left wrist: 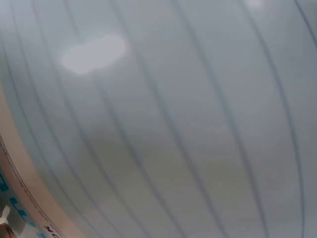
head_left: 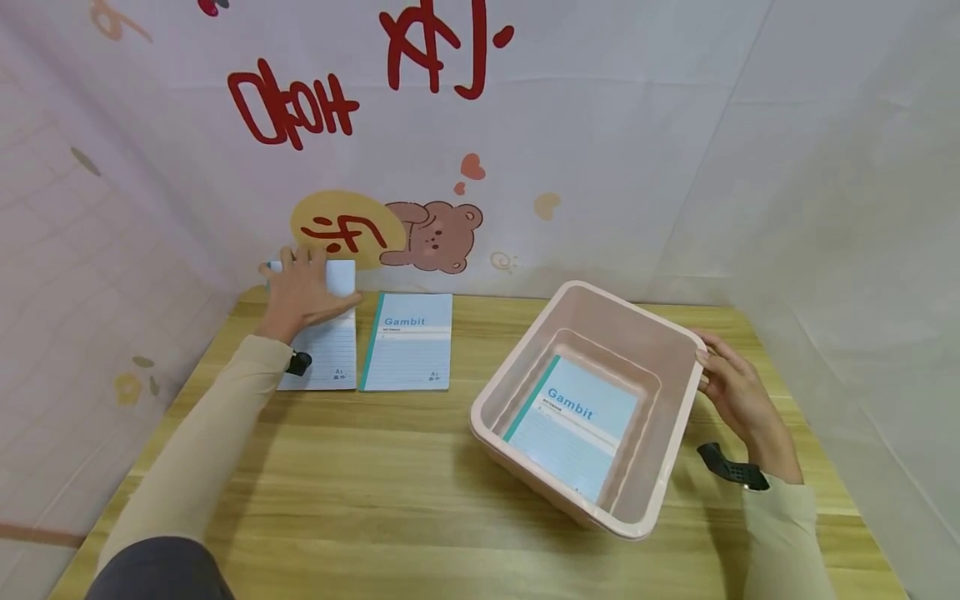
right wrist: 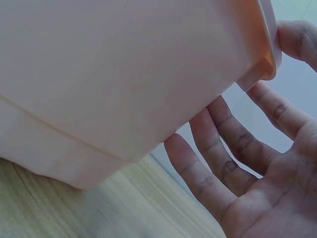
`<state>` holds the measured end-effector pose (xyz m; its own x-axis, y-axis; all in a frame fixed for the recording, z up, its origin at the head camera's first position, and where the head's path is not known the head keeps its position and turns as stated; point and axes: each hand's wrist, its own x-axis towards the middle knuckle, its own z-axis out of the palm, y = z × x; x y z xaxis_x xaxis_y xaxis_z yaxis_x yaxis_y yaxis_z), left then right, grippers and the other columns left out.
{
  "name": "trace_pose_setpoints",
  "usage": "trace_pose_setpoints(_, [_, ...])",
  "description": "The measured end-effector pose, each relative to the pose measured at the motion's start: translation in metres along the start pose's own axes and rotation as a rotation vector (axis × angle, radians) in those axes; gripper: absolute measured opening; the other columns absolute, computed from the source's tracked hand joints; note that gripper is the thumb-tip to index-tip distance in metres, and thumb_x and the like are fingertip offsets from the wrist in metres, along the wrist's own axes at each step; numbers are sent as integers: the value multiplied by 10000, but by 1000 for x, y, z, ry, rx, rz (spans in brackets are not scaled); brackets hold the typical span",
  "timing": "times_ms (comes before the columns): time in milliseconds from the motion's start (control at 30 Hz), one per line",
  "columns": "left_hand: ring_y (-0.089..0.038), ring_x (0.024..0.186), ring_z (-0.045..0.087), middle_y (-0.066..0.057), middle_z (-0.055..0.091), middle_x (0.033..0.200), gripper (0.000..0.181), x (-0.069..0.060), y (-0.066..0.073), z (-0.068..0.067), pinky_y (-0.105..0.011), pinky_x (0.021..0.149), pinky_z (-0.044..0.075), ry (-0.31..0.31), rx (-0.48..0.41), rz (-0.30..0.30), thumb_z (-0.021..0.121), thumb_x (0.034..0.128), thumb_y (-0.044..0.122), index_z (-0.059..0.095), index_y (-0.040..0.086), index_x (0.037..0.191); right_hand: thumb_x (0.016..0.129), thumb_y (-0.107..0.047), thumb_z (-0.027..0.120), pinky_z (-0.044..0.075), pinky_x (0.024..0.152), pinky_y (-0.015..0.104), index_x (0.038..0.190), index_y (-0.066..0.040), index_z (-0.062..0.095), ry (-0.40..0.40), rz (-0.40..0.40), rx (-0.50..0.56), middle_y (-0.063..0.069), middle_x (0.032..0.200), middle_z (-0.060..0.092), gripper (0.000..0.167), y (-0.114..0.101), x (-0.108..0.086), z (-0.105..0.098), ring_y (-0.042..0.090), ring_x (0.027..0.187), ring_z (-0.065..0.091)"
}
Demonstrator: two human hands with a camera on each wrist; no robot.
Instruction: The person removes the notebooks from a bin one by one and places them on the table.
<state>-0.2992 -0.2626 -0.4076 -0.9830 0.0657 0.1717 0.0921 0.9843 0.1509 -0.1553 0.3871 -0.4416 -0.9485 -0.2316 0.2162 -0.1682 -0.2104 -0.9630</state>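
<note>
At the far left, my left hand [head_left: 300, 287] spans the upper part of a light blue notebook [head_left: 322, 358], its thumb by the right edge and its fingers over the top. That upper end stands above the table's back line. The left wrist view holds the lined cover [left wrist: 163, 124] very close; the fingertips are hidden there. On the right, my right hand [head_left: 738, 392] holds the rim of a pale pink plastic bin [head_left: 630, 325], thumb at the rim and fingers against the outer wall [right wrist: 124, 74]. Inside the bin lies another notebook [head_left: 573, 425], marked "Gambit".
A further "Gambit" notebook [head_left: 407, 354] lies flat beside the left one, its spine green. The wooden table [head_left: 360, 492] meets a white cloth wall [head_left: 615, 167] printed with a bear and red characters. More pale cloth rises at both sides.
</note>
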Motion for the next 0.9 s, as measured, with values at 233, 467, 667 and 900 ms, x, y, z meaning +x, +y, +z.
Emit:
trace_pose_setpoints(233, [-537,1306,224,-358,319,1383,1014,7,-11,31,-891,998,105,-76,-27,16,611,817,717,306,-76,1372,1093,-11,350,567,798,210,1400,-65,549,4,-13,2,-27,1196,653,370,2,-1,1,70,994,657])
trace_pose_setpoints(467, [-534,1377,195,-377,317,1408,1005,10,-13,50,-913,1010,41,-170,-65,2,626,829,700,305,-71,1388,1092,-2,337,566,795,207,1407,-61,543,-4,-14,1,-20,1193,645,380,3,0,1,71,989,653])
trace_pose_setpoints(667, [-554,1382,198,-394,312,1402,991,16,-13,63,-921,1004,87,-236,-53,17,600,858,715,319,-91,1359,1092,-8,340,567,800,217,1416,-31,525,-1,-17,2,-9,1193,644,373,3,2,1,81,994,651])
trace_pose_setpoints(900, [-536,1337,228,-370,334,1308,931,18,-15,68,-912,1011,116,-265,-49,1,537,883,748,334,-63,1295,1094,-21,349,563,799,219,1405,-47,532,4,-9,-16,-22,1186,640,361,1,1,1,73,991,647])
